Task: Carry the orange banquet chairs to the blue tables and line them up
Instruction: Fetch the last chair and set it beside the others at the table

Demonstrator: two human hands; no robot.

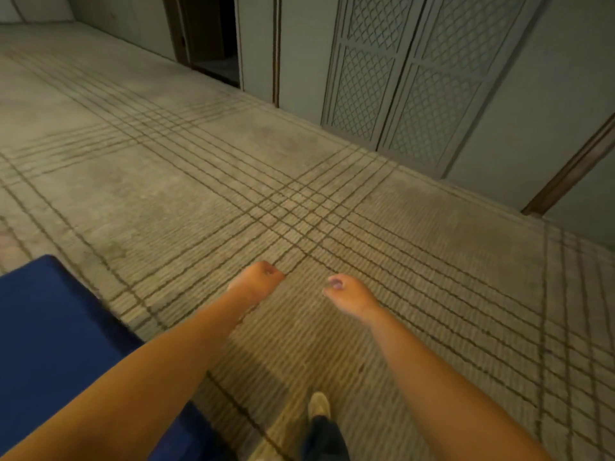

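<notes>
While both arms stretch forward, a pale shoe point(318, 405) and a dark trouser leg point(324, 437) show at the bottom edge, on the carpet point(432, 311). A blue bench point(50, 327) fills the lower left corner; the left forearm crosses above its near corner, and whether they touch cannot be told. Its far corner points up the room.

Farther out, the left hand point(259, 281) is balled into a fist and holds nothing. Just beside it, apart from it, the right hand point(347, 294) has its fingers curled in toward the palm, nails showing, and it too holds nothing. Both hang over the carpet, near a crossing of dark woven lines.

Beyond the hands the carpet runs to a grey wall point(532, 94). Two lattice panels point(416, 78) stand against it, and to their left a dark doorway point(216, 34) is open.
</notes>
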